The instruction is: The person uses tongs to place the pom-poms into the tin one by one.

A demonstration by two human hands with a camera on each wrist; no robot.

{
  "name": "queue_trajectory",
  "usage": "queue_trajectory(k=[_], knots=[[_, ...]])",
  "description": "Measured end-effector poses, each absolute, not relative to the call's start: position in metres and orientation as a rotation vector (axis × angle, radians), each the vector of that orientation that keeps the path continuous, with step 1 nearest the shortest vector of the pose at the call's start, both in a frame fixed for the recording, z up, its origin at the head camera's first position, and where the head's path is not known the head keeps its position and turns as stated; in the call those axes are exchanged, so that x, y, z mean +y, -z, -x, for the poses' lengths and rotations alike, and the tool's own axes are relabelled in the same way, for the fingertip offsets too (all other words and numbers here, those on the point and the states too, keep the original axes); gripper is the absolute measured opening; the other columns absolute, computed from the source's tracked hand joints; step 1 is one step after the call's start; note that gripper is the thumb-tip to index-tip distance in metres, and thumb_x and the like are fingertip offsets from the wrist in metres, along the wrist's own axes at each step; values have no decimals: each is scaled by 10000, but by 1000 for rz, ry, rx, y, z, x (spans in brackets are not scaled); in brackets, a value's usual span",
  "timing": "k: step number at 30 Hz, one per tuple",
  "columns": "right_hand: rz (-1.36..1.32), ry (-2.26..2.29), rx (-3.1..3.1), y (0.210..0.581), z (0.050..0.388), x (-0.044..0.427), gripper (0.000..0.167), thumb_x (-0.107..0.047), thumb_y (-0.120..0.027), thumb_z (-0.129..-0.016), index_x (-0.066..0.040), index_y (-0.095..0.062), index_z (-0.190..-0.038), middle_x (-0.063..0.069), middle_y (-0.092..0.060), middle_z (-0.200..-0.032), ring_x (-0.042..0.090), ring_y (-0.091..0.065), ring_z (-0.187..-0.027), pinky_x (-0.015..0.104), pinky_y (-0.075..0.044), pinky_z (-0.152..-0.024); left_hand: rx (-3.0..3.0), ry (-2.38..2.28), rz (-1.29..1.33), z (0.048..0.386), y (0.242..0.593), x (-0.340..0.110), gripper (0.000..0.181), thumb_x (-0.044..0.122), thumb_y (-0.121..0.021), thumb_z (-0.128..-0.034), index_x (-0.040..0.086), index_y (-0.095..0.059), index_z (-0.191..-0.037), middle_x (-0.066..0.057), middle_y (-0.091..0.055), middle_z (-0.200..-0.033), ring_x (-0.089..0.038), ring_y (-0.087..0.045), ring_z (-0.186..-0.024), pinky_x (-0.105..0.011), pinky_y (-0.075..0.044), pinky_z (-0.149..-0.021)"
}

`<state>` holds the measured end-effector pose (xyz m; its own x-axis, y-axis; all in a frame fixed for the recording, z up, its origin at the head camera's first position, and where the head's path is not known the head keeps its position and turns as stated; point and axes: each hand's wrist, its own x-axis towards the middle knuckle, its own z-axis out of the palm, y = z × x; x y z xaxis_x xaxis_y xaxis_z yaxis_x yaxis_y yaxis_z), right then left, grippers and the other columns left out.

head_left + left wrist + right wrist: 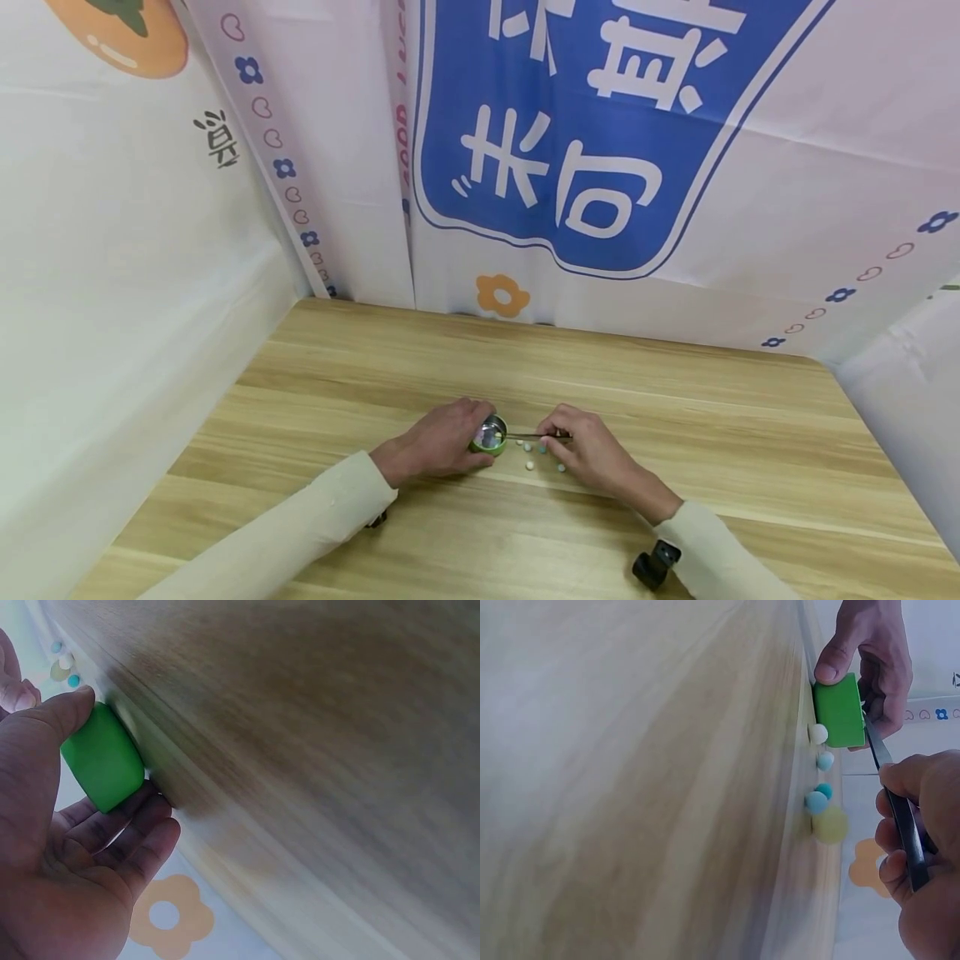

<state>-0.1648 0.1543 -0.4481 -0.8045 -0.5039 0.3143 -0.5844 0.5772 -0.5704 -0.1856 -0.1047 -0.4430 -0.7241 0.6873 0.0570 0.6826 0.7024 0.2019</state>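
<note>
My left hand (446, 437) grips a small round green tin (491, 451), thumb on the near side and fingers on the far side. The tin (105, 761) stands on the table; its silvery inside shows in the head view, with small pale balls in it. In my right hand (592, 450) is a pair of dark metal tweezers (904, 825), pinched between thumb and fingers. Their tips reach over the tin's rim, beside a yellowish ball (498, 436); whether they grip it I cannot tell. Loose between hand and tin are a white ball (818, 734), a teal ball (823, 791) and several others.
A wood-grain table (337, 367) lies under both hands. Printed white cloth (360, 167) hangs at the back and along both sides of the table. A black wrist device (656, 564) is at the right sleeve.
</note>
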Motion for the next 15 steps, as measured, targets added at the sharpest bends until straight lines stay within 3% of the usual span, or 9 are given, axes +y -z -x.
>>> queue_trajectory(k=[15], knots=[[-907,-1061,-2702,448,164,156,83,-84,-713,-887,-106,-719,-967,-43,-667,-915,34,-592,-824,240,-528,-735,2876,-338,-1149,184,440,-104,532,435,-761,-839,92,-522,-1168,-24,-649,-993,-131,-586,-869,-256,-506,-700]])
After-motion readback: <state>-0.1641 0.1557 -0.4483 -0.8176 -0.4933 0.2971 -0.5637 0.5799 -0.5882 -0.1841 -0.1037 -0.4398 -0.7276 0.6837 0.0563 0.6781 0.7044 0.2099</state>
